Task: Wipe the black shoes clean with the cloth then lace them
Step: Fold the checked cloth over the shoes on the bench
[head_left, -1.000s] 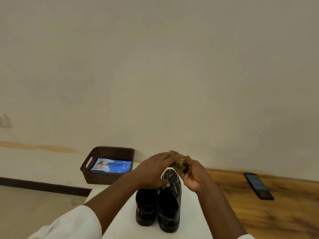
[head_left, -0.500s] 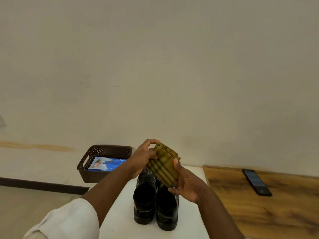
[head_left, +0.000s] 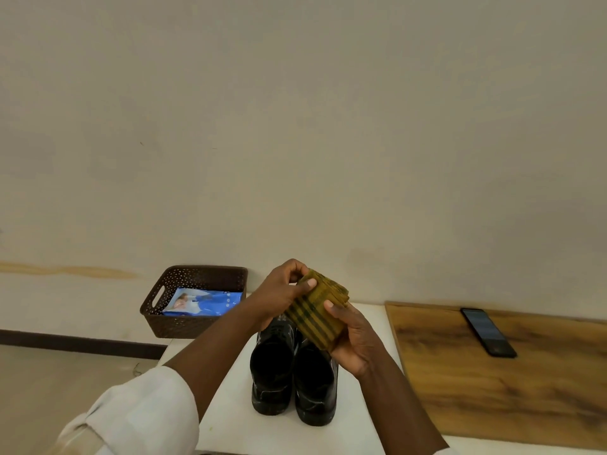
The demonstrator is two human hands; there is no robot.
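Cloth (head_left: 315, 311): folded, yellow-striped, lower centre of frame, gripped by left hand (head_left: 279, 295) and right hand (head_left: 353, 336), above the black shoes (head_left: 294, 372). Shoes: paired on white tabletop (head_left: 226, 418), untouched. Progress, judged: wiping not begun; lacing outstanding, no laces discernible.

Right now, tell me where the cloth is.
Head view, lower centre: the folded cloth is held in both hands, left hand and right hand, just above the black shoes.
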